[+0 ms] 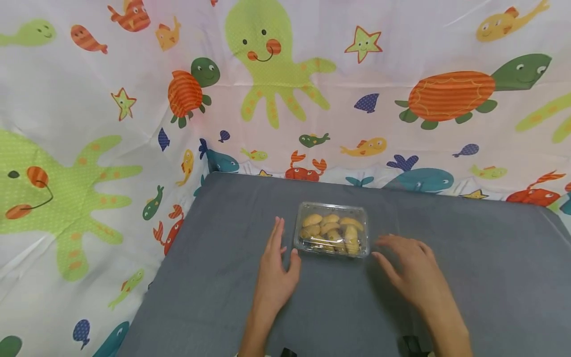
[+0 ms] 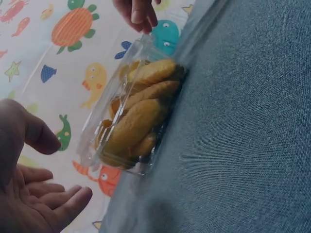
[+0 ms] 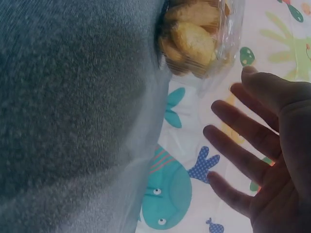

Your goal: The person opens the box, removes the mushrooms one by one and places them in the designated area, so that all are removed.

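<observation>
A clear plastic clamshell box rests on the grey cloth, its lid down over several yellowish-brown oblong pastries. To its left is my left hand, fingers extended and thumb apart, not touching the box. My right hand hovers off the box's right side, fingers spread and slightly bent, holding nothing. In the left wrist view the box stands between both hands, with a gap to the left fingers. The right wrist view shows part of the pastries beyond the spread right fingers.
Grey cloth covers the table under the box. Behind and to the left hangs a white curtain printed with sea animals, meeting the table's back edge. Dark wrist straps show at the bottom of the head view.
</observation>
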A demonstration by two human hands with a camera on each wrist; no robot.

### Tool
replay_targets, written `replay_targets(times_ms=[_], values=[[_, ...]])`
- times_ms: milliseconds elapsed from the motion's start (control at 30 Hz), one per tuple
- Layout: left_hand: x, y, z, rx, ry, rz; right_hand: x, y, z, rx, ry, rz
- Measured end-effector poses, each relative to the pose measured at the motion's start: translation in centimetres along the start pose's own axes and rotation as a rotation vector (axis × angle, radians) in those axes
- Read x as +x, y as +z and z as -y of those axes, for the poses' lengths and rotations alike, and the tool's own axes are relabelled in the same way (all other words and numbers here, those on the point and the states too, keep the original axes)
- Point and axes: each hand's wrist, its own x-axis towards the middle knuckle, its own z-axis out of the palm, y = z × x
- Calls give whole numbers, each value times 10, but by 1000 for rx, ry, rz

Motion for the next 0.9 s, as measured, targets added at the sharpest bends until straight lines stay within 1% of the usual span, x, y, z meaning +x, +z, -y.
replay_targets(times_ms=[67, 167, 300, 433, 533, 667, 800, 900], values=[[1, 2, 2, -29, -43, -15, 1, 2, 0, 5, -32, -3], [4, 5, 4, -51, -92, -35, 2, 6, -2, 16, -76, -30], [10, 10, 6, -46, -137, -51, 4, 10, -4, 33, -139, -56], [13, 15, 10, -40, -176, -50, 5, 14, -5, 48, -184, -71], [14, 18, 13, -57, -191, -53, 6, 18, -5, 56, -202, -87], [16, 21, 15, -109, -196, -55, 7, 21, -5, 57, -211, -103], [17, 24, 17, -142, -219, -52, 8, 25, -5, 48, -193, -96], [18, 25, 18, -167, -251, -46, 7, 27, -5, 52, -177, -90]])
